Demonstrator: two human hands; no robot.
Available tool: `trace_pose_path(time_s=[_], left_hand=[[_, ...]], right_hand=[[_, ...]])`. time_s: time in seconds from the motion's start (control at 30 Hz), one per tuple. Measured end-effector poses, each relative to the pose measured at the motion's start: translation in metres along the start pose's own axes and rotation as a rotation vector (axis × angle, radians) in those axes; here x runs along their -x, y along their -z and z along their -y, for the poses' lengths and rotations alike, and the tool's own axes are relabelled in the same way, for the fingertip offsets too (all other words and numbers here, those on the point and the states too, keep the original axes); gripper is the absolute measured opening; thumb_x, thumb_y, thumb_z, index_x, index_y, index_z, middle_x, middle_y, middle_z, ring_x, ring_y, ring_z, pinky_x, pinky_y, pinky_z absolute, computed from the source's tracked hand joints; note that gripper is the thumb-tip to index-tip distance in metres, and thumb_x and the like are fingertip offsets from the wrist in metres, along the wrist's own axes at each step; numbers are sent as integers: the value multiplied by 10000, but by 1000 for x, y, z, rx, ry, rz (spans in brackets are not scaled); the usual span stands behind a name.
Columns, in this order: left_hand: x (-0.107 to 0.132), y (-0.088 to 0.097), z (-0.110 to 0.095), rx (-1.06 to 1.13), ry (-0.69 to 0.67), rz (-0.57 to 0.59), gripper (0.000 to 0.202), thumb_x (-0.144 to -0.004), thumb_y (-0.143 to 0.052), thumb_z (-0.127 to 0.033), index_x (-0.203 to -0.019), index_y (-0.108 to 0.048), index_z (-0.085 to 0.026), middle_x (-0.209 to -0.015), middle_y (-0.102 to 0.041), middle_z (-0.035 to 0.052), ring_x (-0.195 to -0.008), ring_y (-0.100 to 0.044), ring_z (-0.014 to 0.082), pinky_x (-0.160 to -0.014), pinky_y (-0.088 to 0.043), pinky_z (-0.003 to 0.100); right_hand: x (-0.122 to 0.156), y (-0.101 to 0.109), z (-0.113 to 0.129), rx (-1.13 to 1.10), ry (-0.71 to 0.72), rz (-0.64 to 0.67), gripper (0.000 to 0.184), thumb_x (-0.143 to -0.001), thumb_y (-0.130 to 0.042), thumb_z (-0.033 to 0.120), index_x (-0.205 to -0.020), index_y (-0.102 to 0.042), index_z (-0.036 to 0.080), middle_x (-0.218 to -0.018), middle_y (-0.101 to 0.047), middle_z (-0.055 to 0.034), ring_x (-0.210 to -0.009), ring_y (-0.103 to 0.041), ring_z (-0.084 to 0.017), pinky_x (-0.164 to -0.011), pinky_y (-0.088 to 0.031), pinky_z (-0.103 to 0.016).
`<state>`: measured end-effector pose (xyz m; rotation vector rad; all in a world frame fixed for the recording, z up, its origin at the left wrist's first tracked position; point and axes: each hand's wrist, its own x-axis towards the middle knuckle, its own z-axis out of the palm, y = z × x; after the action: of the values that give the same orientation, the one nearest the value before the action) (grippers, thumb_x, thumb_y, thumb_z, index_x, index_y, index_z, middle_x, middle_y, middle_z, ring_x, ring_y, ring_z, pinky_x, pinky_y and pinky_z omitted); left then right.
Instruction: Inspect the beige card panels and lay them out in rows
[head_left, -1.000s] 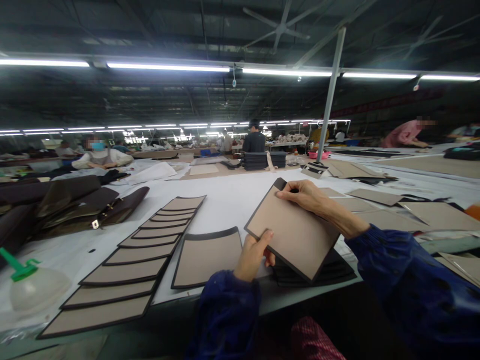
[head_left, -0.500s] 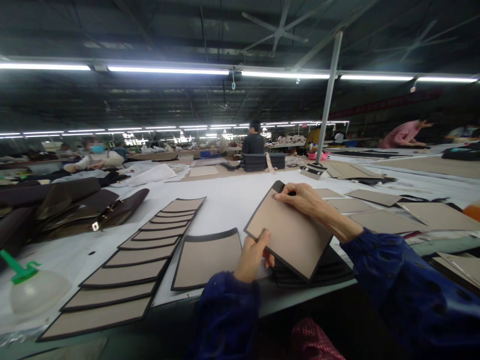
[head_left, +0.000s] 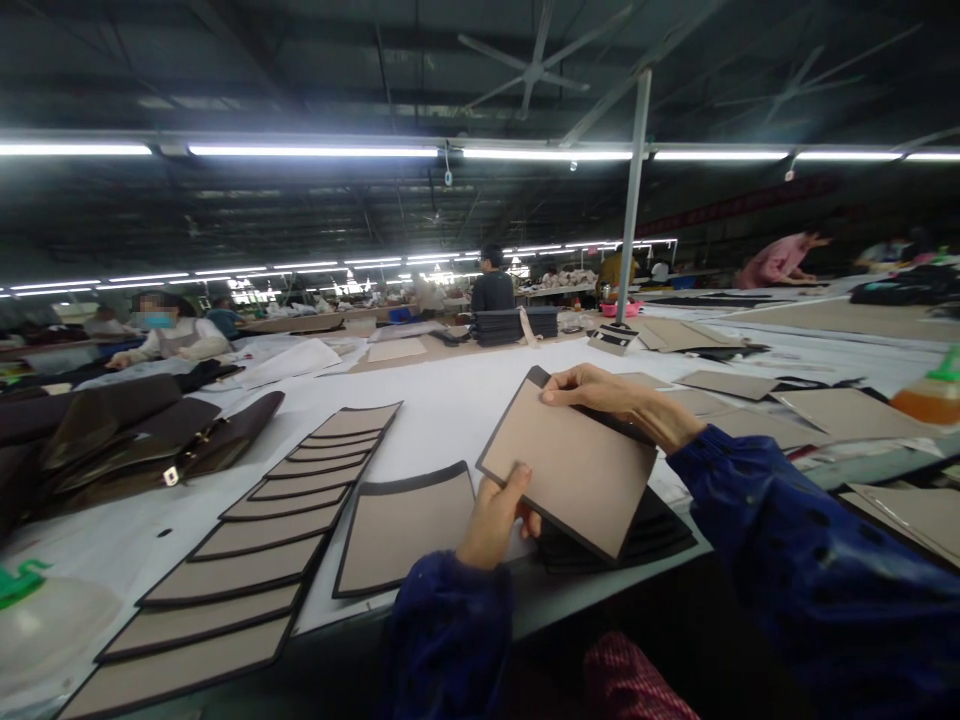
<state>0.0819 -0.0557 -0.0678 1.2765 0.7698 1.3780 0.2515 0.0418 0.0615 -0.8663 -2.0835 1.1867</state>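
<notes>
1. The left hand (head_left: 495,517) is closed around the lower edge of a tan board panel with black edging (head_left: 566,462), with the thumb lying across its face and the fingers curling behind it.
2. The right hand (head_left: 604,392) is pinching the panel's upper edge, with the fingers stretched along it towards the top corner.
3. Both hands are holding the panel tilted in the air, just above a stack of black-edged panels (head_left: 619,545) lying on the worktop (head_left: 442,420), which is covered in white sheeting.
4. Dark blue sleeves (head_left: 795,540) are covering both forearms up to the wrists.
5. A fanned row of matching panels (head_left: 255,520) is lying to the left, and a single panel with a curved top edge (head_left: 405,530) is sitting just beside the left hand.
6. Dark brown handbags (head_left: 127,440) are lying further left, beyond the row.
7. Loose tan panels (head_left: 847,412) are scattered across the worktop to the right, near an orange-filled bottle (head_left: 930,398).
8. Farther off, a masked co-worker (head_left: 169,338) is sitting at the left, and a co-worker in pink (head_left: 776,262) is leaning over a table at the right.
</notes>
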Motion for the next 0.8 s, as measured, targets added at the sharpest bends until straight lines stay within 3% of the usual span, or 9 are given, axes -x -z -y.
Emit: trace_pose_path(time_s=[0.13, 0.23, 0.4, 0.53, 0.63, 0.7, 0.8], left_hand=[[0, 0, -1, 17, 5, -11, 418, -824, -552, -531, -636, -553, -158, -396, -472, -27, -336, -432, 89, -331, -251, 205], [-1, 0, 0, 44, 3, -39, 416, -824, -557, -525, -620, -535, -163, -383, -448, -37, -320, -407, 83, -322, -239, 203], [-2, 0, 1, 46, 0, -72, 443, -822, -560, -530, -580, -520, -161, -375, -444, -33, -310, -395, 80, -312, -230, 202], [-1, 1, 1, 52, 1, -104, 445, -818, -565, -527, -574, -514, -160, -373, -444, -33, -314, -404, 81, -313, -226, 197], [-1, 1, -1, 67, 9, -133, 444, -798, -590, -528, -566, -506, -159, -365, -435, -38, -306, -390, 74, -311, -218, 194], [-1, 1, -3, 77, 24, -141, 429, -783, -610, -524, -583, -517, -156, -365, -432, -44, -302, -383, 71, -310, -215, 192], [-1, 1, -6, 92, 32, -161, 424, -771, -620, -528, -592, -519, -157, -363, -429, -47, -301, -380, 71, -310, -213, 192]], right_hand=[[1, -4, 0, 101, 10, -118, 304, -672, -715, 445, -674, -627, 154, -635, -630, -15, -570, -548, -143, -509, -400, -244], [1, -11, 2, 322, 26, -244, 254, -728, -660, 417, -691, -632, 167, -637, -621, -12, -579, -541, -152, -503, -369, -247], [5, -27, 12, 736, 150, -383, 136, -777, -621, 267, -693, -651, 164, -777, -649, -46, -746, -586, -191, -661, -399, -278], [8, -38, 19, 866, 223, -483, 123, -792, -608, 227, -705, -653, 152, -852, -637, -71, -794, -579, -205, -710, -407, -295], [9, -28, 19, 685, 206, -360, 158, -811, -612, 280, -759, -679, 146, -840, -654, -67, -781, -598, -197, -698, -440, -286], [11, -13, 17, 428, 169, -215, 248, -821, -621, 359, -956, -690, 163, -913, -673, -63, -798, -624, -191, -687, -479, -272], [17, 10, 10, 97, 72, -117, 618, -773, -695, 411, -1332, -483, 251, -1108, -657, -70, -848, -657, -198, -682, -537, -280]])
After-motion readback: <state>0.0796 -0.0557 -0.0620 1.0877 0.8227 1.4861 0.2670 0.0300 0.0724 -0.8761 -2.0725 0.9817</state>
